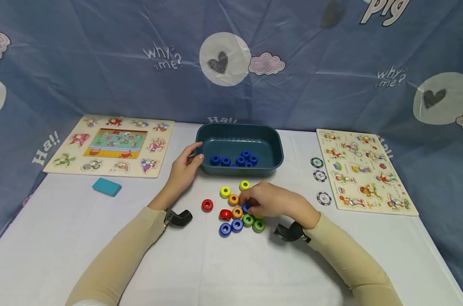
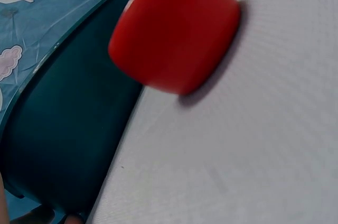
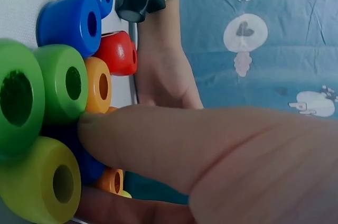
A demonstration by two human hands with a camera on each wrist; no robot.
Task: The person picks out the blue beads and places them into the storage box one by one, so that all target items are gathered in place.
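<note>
My left hand (image 1: 184, 170) holds the left end of a dark teal basin (image 1: 239, 171), thumb and fingertips at its rim. Several blue beads (image 1: 225, 161) with wide holes lie inside the basin. In front of it, my right hand (image 1: 273, 199) reaches into a loose group of beads and pinches a blue bead (image 3: 87, 163) between thumb and finger. Around that hand lie green beads (image 1: 259, 225), orange beads (image 1: 233, 199), yellow beads (image 1: 225, 192) and two more blue beads (image 1: 225, 230). A red bead (image 1: 207, 205) lies flat; another red bead (image 1: 225, 214) stands on its side.
At the left is a wooden picture puzzle board (image 1: 152, 148) with a turquoise block (image 1: 106, 187) before it. Another puzzle board (image 1: 332, 187) lies at the right, beside several poker chips (image 1: 320, 176). A blue printed cloth (image 1: 308, 97) hangs behind the white table (image 1: 200, 267).
</note>
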